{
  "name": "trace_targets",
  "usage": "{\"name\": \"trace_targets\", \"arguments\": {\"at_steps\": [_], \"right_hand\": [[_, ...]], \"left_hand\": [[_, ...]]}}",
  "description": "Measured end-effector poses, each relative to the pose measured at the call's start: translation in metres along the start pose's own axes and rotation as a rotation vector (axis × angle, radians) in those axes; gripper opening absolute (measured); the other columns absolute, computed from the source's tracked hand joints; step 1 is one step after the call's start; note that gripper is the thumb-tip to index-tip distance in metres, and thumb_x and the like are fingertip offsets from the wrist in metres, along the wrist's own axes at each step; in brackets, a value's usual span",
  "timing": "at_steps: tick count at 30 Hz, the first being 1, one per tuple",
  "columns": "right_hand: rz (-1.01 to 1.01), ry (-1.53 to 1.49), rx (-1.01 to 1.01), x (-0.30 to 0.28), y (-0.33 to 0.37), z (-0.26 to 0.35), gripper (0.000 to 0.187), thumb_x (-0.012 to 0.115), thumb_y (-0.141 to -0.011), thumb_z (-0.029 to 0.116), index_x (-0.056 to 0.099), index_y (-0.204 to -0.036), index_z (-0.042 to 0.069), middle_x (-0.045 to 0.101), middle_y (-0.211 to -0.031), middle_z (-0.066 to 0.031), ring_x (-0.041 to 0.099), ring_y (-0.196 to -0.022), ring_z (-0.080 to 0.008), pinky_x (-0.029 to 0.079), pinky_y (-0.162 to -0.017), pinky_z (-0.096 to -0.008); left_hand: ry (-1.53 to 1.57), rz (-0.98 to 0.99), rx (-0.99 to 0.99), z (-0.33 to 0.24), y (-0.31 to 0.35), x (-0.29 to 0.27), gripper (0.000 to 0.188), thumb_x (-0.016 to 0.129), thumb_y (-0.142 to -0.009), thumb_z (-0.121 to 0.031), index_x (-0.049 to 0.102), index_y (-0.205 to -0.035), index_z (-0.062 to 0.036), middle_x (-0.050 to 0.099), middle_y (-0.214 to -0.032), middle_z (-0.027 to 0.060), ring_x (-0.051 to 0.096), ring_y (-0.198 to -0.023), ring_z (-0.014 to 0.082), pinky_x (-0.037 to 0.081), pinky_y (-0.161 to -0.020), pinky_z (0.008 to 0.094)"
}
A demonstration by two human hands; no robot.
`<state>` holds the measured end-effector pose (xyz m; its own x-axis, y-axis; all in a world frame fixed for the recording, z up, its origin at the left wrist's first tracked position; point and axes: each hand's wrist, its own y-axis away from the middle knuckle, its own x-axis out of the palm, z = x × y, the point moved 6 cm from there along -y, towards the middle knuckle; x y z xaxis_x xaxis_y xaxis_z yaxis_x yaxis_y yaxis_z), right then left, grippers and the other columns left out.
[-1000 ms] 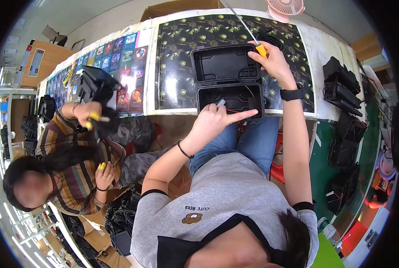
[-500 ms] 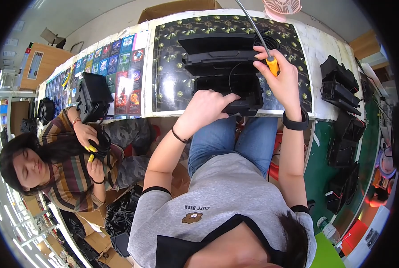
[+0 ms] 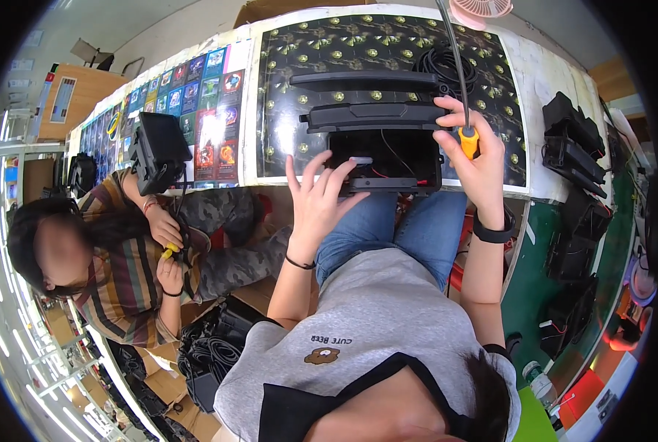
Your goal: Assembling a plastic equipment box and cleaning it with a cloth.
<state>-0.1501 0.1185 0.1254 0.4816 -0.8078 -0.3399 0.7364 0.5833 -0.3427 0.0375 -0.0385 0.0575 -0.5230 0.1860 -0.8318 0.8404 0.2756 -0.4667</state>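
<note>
Left hand [image 3: 318,195]: yours, centre of frame; grip wide, fingers spread over the left end of the open black case. Whether your fingertip touches the pale connector [image 3: 361,160] is hard to tell.
Right hand [image 3: 476,158]: yours, right of centre; grip holding a screwdriver [image 3: 469,143], handle yellow, shaft toward the top edge; thumb and forefinger parted beside the lid's right end.
Black case [image 3: 384,185]: one, centre of frame, above your jeans [image 3: 395,228], at the near edge of the counter [image 3: 539,74]; lid [image 3: 373,116] swung back, red wire and thin dark cable inside.
Patterned dark mat [image 3: 281,144]: under the case.
Co-worker [image 3: 126,272]: left of frame, striped top, both hands at a small yellow part [image 3: 170,251].
Black device [image 3: 161,151]: upper left, on the counter.
Black cases [image 3: 575,144]: right of frame.
Coiled cable [image 3: 461,70]: upper right of centre.
Pink fan [image 3: 482,9]: top edge.
</note>
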Motion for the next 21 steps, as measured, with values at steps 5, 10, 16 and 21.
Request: {"name": "trace_targets", "arguments": {"at_steps": [5, 10, 16, 21], "right_hand": [[0.022, -0.073, 0.051, -0.001, 0.002, -0.008, 0.033, 0.074, -0.086, 0.004, 0.063, -0.118, 0.002, 0.068, -0.127, -0.0123, 0.060, -0.124, -0.0221, 0.042, -0.107, -0.0342], [0.006, 0.004, 0.018, -0.002, 0.000, -0.007, 0.038, 0.080, -0.083, 0.013, 0.067, -0.118, 0.006, 0.071, -0.123, -0.0092, 0.065, -0.120, -0.0248, 0.048, -0.102, -0.0355], [0.042, 0.154, -0.085, 0.004, 0.004, -0.002, 0.041, 0.085, -0.076, 0.016, 0.070, -0.114, 0.006, 0.068, -0.127, -0.0107, 0.062, -0.123, -0.0296, 0.048, -0.103, -0.0392], [0.092, 0.271, -0.194, 0.012, 0.009, -0.006, 0.048, 0.089, -0.068, 0.017, 0.071, -0.112, 0.006, 0.063, -0.135, -0.0113, 0.057, -0.128, -0.0330, 0.047, -0.105, -0.0417]], "left_hand": [[0.222, -0.107, -0.102, 0.015, 0.014, 0.010, 0.056, 0.093, -0.062, -0.020, 0.063, -0.108, -0.0097, 0.059, -0.112, 0.0092, 0.055, -0.124, 0.0318, 0.040, -0.109, 0.0529], [0.308, -0.175, -0.067, 0.021, 0.006, 0.016, 0.057, 0.095, -0.060, -0.013, 0.063, -0.107, -0.0069, 0.038, -0.141, 0.0188, 0.054, -0.124, 0.0376, 0.054, -0.095, 0.0444], [0.556, -0.329, -0.355, 0.027, 0.007, 0.019, 0.076, 0.095, -0.064, -0.011, 0.049, -0.124, -0.0099, 0.021, -0.153, 0.0137, 0.050, -0.134, 0.0341, 0.059, -0.089, 0.0429], [0.734, -0.407, -0.491, 0.031, -0.003, 0.022, 0.074, 0.092, -0.070, -0.009, 0.043, -0.125, -0.0095, 0.016, -0.152, 0.0120, 0.045, -0.137, 0.0349, 0.061, -0.094, 0.0430]]}}
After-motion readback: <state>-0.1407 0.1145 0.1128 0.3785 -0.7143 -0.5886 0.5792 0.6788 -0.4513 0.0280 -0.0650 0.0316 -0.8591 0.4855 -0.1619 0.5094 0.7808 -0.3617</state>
